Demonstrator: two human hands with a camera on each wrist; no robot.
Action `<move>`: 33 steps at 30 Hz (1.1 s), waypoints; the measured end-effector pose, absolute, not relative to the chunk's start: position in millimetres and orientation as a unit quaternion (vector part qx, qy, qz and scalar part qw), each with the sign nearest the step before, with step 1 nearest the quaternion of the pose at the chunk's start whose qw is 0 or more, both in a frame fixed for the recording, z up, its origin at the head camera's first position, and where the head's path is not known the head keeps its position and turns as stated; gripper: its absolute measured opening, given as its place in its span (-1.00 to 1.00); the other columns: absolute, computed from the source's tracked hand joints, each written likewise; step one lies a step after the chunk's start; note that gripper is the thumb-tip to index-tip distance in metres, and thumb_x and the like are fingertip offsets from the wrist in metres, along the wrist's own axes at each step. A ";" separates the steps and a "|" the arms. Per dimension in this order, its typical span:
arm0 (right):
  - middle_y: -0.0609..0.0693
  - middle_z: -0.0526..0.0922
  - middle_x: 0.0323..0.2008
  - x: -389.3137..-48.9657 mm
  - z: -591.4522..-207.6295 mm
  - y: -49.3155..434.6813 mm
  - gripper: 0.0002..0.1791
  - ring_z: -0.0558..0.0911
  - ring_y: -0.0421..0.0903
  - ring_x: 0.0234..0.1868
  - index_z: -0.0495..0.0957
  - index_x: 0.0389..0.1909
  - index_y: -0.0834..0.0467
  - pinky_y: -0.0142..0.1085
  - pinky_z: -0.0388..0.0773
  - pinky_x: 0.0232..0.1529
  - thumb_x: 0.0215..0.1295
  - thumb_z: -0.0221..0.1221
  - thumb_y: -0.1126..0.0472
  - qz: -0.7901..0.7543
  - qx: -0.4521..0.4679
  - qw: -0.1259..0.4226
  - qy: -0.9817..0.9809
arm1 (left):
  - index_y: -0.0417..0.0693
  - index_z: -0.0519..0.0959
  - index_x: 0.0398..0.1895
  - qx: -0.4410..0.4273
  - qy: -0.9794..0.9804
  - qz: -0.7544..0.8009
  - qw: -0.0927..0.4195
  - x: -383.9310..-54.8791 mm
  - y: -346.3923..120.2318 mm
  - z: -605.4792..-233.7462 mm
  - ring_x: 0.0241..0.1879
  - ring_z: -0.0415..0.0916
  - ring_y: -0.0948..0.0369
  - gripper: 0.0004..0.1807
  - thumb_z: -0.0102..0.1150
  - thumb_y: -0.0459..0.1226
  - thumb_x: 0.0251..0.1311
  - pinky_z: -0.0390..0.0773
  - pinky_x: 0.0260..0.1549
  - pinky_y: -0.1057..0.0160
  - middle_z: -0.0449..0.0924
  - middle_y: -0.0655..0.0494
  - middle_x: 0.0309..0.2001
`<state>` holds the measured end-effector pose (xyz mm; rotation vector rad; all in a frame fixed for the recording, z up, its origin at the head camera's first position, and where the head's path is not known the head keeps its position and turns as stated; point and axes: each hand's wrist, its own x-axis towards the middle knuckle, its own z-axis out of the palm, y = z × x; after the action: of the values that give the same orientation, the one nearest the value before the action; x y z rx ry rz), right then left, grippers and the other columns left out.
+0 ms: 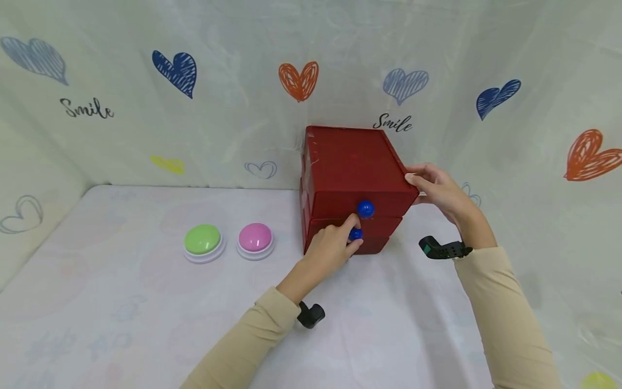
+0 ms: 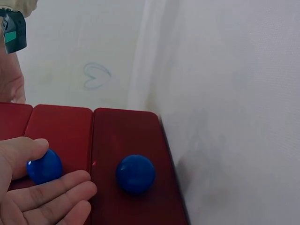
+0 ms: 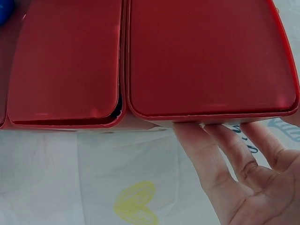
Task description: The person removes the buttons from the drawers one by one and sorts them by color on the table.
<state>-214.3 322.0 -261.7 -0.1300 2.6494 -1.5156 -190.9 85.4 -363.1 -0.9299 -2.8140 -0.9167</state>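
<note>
A red drawer box (image 1: 357, 162) with blue knobs stands against the back wall. My left hand (image 1: 328, 246) reaches to its front and pinches a blue knob (image 1: 356, 234) between finger and thumb. In the left wrist view this held knob (image 2: 45, 167) is on the middle drawer, and the bottom drawer's knob (image 2: 135, 174) sits free beside my fingertips. Another knob (image 1: 365, 209) shows above my left hand. My right hand (image 1: 439, 189) rests at the box's upper right front corner, thumb on the top edge. Its nearly straight fingers (image 3: 234, 161) press the side wall.
Left of the box, a green push button (image 1: 202, 240) and a pink push button (image 1: 255, 237) stand on white bases. The white tablecloth (image 1: 121, 313) meets a pale curtain (image 1: 233, 108) printed with hearts. A dark gap shows at the middle drawer's edge (image 3: 116, 108).
</note>
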 end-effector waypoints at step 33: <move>-0.18 0.42 -0.05 -212.5 -261.2 321.0 -0.35 0.58 -0.32 -0.21 0.09 0.34 0.26 -0.42 0.59 -0.21 0.38 -0.04 -0.03 -0.485 -0.036 0.045 0.873 | 0.15 0.31 -0.06 -0.335 -0.907 -0.252 0.029 -167.7 82.5 -364.9 -0.74 0.25 0.34 -0.70 0.11 -0.04 0.22 0.25 -0.71 0.51 0.31 0.23 -0.72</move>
<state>-212.5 321.0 -261.2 -0.1094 2.6669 -1.4808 -167.7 82.5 -364.9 -1.0327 -2.7992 -0.7785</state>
